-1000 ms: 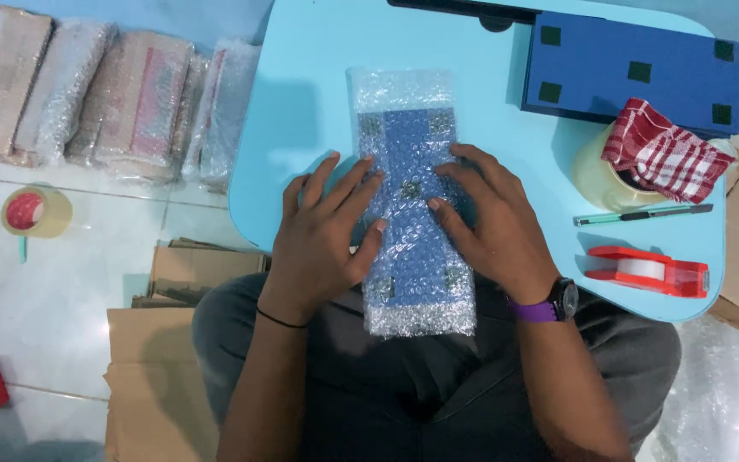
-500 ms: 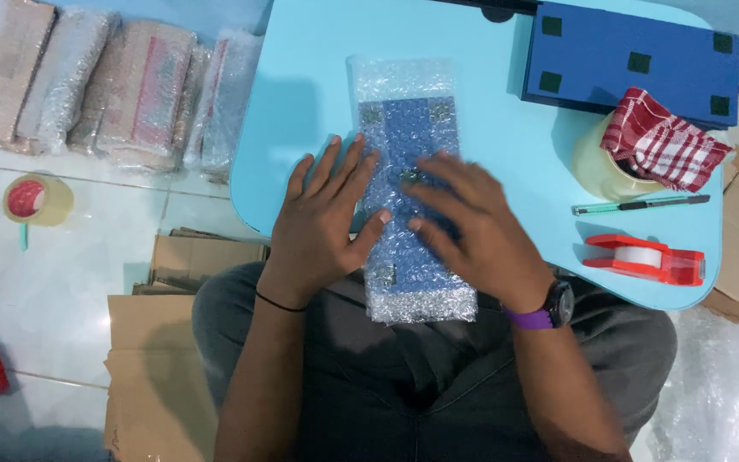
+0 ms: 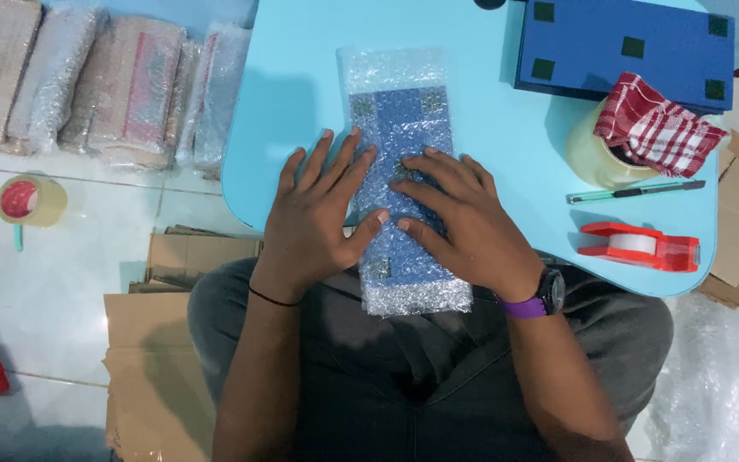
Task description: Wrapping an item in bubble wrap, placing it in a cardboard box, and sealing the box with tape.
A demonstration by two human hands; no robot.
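Observation:
A flat blue item wrapped in clear bubble wrap (image 3: 401, 120) lies lengthwise on the light blue table (image 3: 506, 128), its near end hanging over the table's front edge. My left hand (image 3: 314, 214) lies flat on the wrap's left side, thumb pressed against it. Across the middle of the package rests my right hand (image 3: 464, 222), fingers spread and pointing left. Both palms press down; neither hand grips anything.
A dark blue board (image 3: 626, 43) lies at the back right. A tape roll under a red checked cloth (image 3: 653, 128), a green pen (image 3: 635, 191) and a red tape dispenser (image 3: 639, 246) sit on the right. Wrapped parcels (image 3: 87, 85), a tape roll (image 3: 32, 199) and flat cardboard (image 3: 156, 342) are on the floor.
My right hand has slid left across the package toward the left hand. The left hand has stayed on the wrap's left side.

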